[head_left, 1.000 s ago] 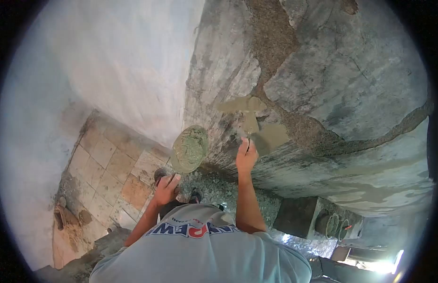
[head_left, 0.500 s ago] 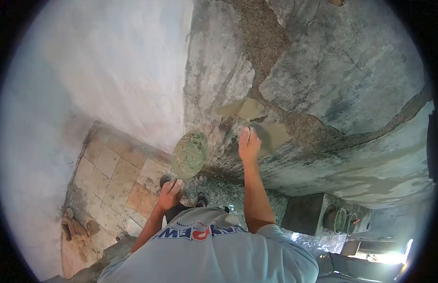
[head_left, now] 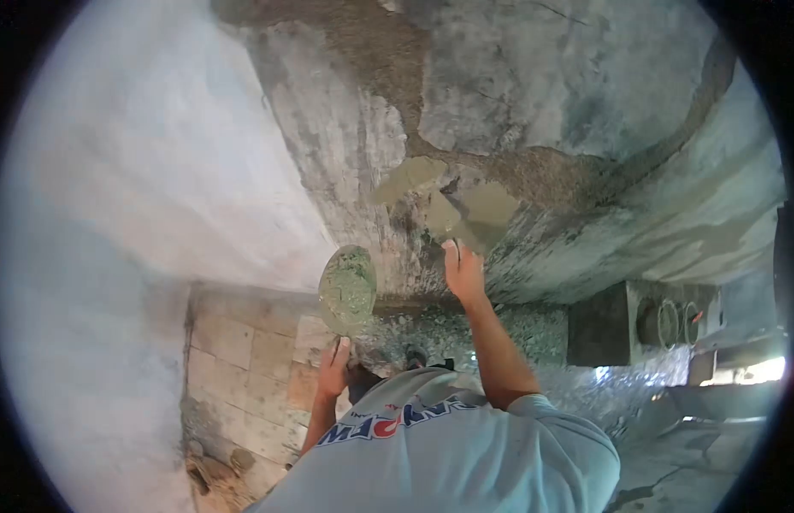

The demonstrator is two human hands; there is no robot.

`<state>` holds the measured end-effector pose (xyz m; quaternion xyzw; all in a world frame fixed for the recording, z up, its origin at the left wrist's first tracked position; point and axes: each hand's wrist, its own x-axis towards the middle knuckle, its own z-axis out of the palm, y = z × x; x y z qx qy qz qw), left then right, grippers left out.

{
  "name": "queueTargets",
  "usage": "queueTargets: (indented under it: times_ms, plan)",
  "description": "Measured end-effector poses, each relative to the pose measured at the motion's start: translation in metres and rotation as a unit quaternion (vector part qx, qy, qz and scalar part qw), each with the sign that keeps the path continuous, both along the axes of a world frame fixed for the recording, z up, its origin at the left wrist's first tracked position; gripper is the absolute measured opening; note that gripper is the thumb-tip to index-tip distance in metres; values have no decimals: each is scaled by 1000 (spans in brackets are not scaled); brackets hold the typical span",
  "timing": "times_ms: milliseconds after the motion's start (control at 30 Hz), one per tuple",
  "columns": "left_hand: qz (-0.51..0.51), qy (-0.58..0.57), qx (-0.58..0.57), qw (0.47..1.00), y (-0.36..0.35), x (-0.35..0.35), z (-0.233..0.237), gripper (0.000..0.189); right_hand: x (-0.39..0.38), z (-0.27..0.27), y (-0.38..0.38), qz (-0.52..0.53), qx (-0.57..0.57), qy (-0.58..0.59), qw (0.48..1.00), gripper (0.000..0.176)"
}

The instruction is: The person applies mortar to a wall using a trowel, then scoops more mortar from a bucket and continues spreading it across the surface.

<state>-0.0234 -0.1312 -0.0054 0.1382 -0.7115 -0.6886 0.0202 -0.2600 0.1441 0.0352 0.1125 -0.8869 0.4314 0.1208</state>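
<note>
My right hand (head_left: 465, 272) is closed round the handle of a trowel (head_left: 445, 216), whose blade lies close to the cracked grey wall (head_left: 354, 141). Beside the blade, smooth patches of wet mortar (head_left: 491, 205) cover part of the wall. Lower left, my left hand (head_left: 334, 363) grips a round pan (head_left: 347, 291) by its near edge or handle; greenish-grey mortar fills it. Whether the pan touches the wall I cannot tell.
Rough brown strips (head_left: 551, 175) run across the wall where its coating is broken. A dark box-like block (head_left: 598, 325) with round containers (head_left: 668, 323) stands at the right. Square floor tiles (head_left: 230, 342) and rubble (head_left: 534, 329) lie below.
The view has shifted, so the wall appears further up and left. The trowel has moved from the left mortar patch to beside the right one. Both hands keep their holds.
</note>
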Motion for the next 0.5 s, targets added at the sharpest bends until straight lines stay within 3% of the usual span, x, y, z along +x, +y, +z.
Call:
queueTargets:
  times_ms: [33,100,200,233,267,333,367,400,467,500]
  plan:
    - [-23,44,-99,994,-6,3,-20,30,3,17,2,10,-32,-24,999,49]
    - [-18,-58,20,998,6,-4,27,31,-2,24,-2,4,-80,-48,996,49]
    - [14,-112,98,989,13,-5,25,35,-26,11,-27,0,-138,-61,989,50]
    - [-4,-77,44,996,11,-4,15,38,-34,7,-31,33,-156,-72,985,52]
    - [-22,-41,-9,999,10,-5,7,40,-38,2,-34,38,-144,-63,987,54]
    - [-26,-40,13,999,8,-6,3,37,-41,-8,-42,21,-88,-26,996,57]
    - [-13,-75,87,993,15,-5,24,32,-39,-10,-46,-2,-43,1,999,58]
    - [0,-108,161,981,18,-7,36,28,-36,-12,-48,3,-32,-35,999,58]
    - [-20,-113,183,976,7,-6,23,13,-23,-14,-51,13,-7,-110,994,59]
    - [-42,-70,104,991,-1,-2,2,15,-16,-17,-52,3,-17,-96,995,54]
